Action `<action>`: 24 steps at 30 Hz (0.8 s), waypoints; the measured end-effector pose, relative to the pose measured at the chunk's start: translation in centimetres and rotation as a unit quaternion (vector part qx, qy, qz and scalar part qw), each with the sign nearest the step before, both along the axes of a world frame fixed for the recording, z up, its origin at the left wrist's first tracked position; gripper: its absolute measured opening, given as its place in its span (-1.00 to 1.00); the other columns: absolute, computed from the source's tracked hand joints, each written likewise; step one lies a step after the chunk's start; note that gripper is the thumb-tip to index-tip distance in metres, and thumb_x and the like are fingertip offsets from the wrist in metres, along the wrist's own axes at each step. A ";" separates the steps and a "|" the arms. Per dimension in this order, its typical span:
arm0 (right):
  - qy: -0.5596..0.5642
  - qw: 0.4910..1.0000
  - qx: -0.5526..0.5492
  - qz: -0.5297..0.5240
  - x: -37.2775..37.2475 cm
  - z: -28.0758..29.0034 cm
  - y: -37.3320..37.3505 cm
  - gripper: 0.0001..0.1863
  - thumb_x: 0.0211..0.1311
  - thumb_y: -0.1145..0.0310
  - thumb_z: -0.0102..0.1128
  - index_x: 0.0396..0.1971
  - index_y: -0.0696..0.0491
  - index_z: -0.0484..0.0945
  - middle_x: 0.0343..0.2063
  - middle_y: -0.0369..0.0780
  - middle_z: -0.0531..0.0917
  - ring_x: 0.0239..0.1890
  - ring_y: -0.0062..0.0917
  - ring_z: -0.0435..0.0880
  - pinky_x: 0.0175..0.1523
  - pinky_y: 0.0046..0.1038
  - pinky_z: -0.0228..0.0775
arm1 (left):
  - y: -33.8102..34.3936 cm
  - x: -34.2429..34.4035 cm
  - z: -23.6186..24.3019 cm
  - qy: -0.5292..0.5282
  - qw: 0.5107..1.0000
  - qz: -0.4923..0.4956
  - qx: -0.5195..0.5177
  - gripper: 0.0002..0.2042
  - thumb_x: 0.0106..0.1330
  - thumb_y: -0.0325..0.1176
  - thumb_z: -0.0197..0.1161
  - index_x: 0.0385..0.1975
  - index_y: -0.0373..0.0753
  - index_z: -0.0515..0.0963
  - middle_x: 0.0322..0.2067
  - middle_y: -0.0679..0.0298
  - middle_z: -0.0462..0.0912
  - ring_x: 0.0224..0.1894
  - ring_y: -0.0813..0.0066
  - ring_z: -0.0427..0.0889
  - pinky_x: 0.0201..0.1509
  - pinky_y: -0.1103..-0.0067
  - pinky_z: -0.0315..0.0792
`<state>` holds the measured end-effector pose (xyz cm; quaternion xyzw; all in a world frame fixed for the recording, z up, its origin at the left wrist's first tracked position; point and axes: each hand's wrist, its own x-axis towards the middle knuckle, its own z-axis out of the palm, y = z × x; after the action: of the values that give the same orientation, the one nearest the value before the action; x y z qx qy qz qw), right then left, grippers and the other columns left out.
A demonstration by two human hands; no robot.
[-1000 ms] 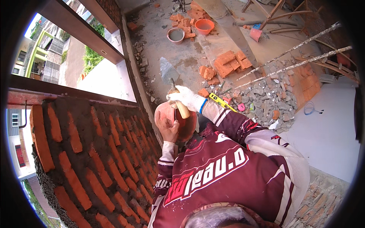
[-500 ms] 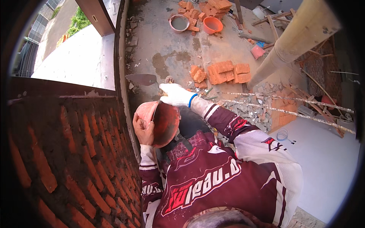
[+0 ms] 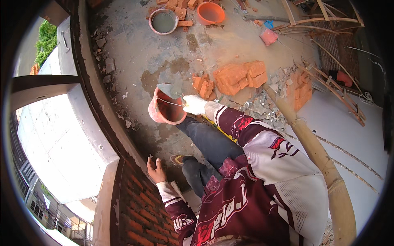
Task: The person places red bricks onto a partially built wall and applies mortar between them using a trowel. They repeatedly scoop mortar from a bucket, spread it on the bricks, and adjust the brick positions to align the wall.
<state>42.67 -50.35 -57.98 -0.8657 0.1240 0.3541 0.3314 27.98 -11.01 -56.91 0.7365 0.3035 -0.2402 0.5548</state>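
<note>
In its white glove, my right hand (image 3: 195,105) is closed round a trowel and the thin wire handle of a red bucket. The trowel's grey blade (image 3: 169,90) juts leftward across the bucket's far rim. Tilted toward me, the bucket (image 3: 154,110) shows its inside, coated with mortar residue. My bare left hand (image 3: 156,169) is open beside the brick wall (image 3: 143,201), thumb and fingers apart, holding nothing. Whether it touches the wall's edge I cannot tell.
Stacked orange bricks (image 3: 240,77) lie beyond my right hand. Farther off stand a bucket of grey mix (image 3: 163,22) and an orange basin (image 3: 211,13). A bamboo pole (image 3: 324,164) slants along my right. Rubble (image 3: 109,65) lines the ledge at left; a sandal (image 3: 177,159) is below.
My left hand has let go of the bucket and come back toward the wall. The bucket now hangs from my right hand with the trowel across it. The view has shifted.
</note>
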 end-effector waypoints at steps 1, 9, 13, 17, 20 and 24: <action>0.020 0.997 -0.044 -0.066 0.2 -0.7 -3.3 -0.58 0.20 0.20 0.32 -0.10 0.21 0.55 -0.17 0.12 0.72 -0.02 0.04 0.71 0.07 -0.09 0.53 | -0.2 -0.6 -0.4 0.002 1.000 -0.001 -0.030 -0.44 0.44 -0.36 0.38 0.36 -0.46 0.39 0.29 -0.05 0.53 0.31 0.23 0.53 0.42 0.40 0.36; -0.171 0.792 -0.354 -0.466 2.8 7.0 -35.5 -0.56 0.20 0.21 0.37 0.00 0.15 0.59 -0.13 0.06 0.75 -0.01 -0.04 0.74 0.12 -0.16 0.55 | 2.2 -4.6 1.0 0.271 0.961 -0.027 0.041 -0.44 0.36 -0.29 0.48 0.25 -0.47 0.47 0.03 0.05 0.68 0.01 0.36 0.68 0.14 0.47 0.56; -0.100 0.760 -0.400 -0.503 2.5 11.2 -42.1 -0.58 0.18 0.20 0.36 -0.04 0.14 0.61 -0.11 0.06 0.75 0.03 -0.04 0.72 0.15 -0.14 0.53 | 1.7 -4.1 2.6 0.361 0.929 -0.085 -0.005 -0.12 0.31 0.15 0.44 0.46 -0.30 0.27 0.31 0.11 0.47 0.24 0.20 0.50 0.21 0.25 0.45; -0.068 0.812 -0.264 -0.516 1.9 9.7 -36.5 -0.62 0.18 0.21 0.37 -0.12 0.17 0.60 -0.13 0.05 0.75 -0.02 -0.03 0.72 0.11 -0.16 0.54 | 2.5 -0.1 1.0 0.364 0.914 -0.167 -0.056 -0.19 0.30 0.09 0.44 0.41 -0.35 0.37 0.17 0.07 0.61 0.14 0.17 0.61 0.23 0.35 0.46; -0.016 0.825 -0.092 -0.557 2.1 7.3 -26.7 -0.59 0.25 0.29 0.34 -0.01 0.22 0.50 -0.26 -0.05 0.72 -0.26 -0.25 0.77 -0.23 -0.23 0.64 | 3.8 5.5 -1.6 0.249 0.941 -0.227 -0.014 -0.25 0.29 -0.08 0.45 0.40 -0.35 0.37 0.00 0.08 0.70 -0.05 0.19 0.69 0.02 0.38 0.55; 0.053 0.886 -0.046 -0.459 4.7 5.9 -15.9 -0.51 0.29 0.23 0.33 0.11 0.21 0.47 -0.14 -0.03 0.73 -0.04 -0.32 0.72 -0.20 -0.29 0.59 | 5.7 15.4 -1.6 0.174 0.982 -0.069 0.000 -0.42 0.33 -0.29 0.36 0.34 -0.30 0.43 -0.21 0.17 0.72 -0.31 0.36 0.70 -0.37 0.47 0.53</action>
<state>47.37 -66.26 -52.09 -0.7063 0.5411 0.2011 0.4097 43.36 -5.31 -58.49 0.7025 0.3439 -0.4022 0.4759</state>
